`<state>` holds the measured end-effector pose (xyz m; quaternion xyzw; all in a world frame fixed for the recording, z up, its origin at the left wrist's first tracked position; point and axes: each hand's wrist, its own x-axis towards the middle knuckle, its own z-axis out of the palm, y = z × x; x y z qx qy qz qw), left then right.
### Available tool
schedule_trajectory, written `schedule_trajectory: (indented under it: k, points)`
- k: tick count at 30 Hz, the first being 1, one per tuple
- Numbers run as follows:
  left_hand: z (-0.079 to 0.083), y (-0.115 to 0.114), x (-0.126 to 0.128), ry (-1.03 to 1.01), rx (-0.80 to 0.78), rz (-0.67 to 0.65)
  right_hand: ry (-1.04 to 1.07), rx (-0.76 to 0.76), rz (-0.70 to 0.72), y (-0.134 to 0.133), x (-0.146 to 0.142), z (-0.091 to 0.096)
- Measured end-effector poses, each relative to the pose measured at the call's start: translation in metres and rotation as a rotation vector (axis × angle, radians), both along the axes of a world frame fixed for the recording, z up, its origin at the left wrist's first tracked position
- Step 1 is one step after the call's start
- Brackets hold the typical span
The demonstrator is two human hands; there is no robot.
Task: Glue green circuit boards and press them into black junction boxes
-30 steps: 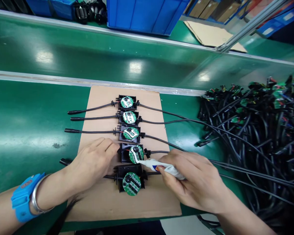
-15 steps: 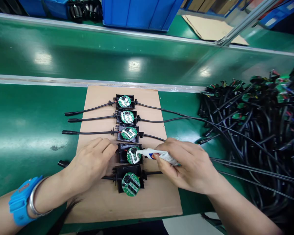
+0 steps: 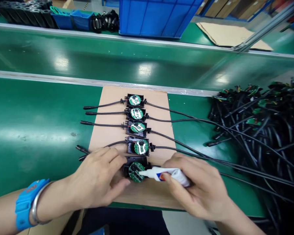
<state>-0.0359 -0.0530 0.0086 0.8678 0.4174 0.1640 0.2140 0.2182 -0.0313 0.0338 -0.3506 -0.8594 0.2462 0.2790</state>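
On the tube (image 3: pixel 180 175): blue label (image 3: pixel 158 176), unreadable.

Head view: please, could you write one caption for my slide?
The right hand points a tube at the nearest board, left hand beside it; four boards beyond carry white paste.

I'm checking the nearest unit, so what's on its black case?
A round green board lies over the black case; the white tube points at it. Whatever the board covers can't be seen.
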Motion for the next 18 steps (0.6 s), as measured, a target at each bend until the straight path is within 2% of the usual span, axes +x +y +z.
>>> schedule_trajectory:
  k: [4, 9, 18]
  points:
    - [-0.015, -0.019, 0.009, -0.010, 0.015, 0.083, -0.139, 0.054, 0.147, 0.002, -0.018, -0.004]
    - [-0.022, -0.020, 0.019, 0.005, 0.087, 0.114, -0.267, 0.041, 0.249, 0.007, -0.028, -0.005]
    - [-0.023, -0.015, 0.026, 0.006, 0.083, 0.082, -0.375, 0.021, 0.266, 0.007, -0.018, 0.009]
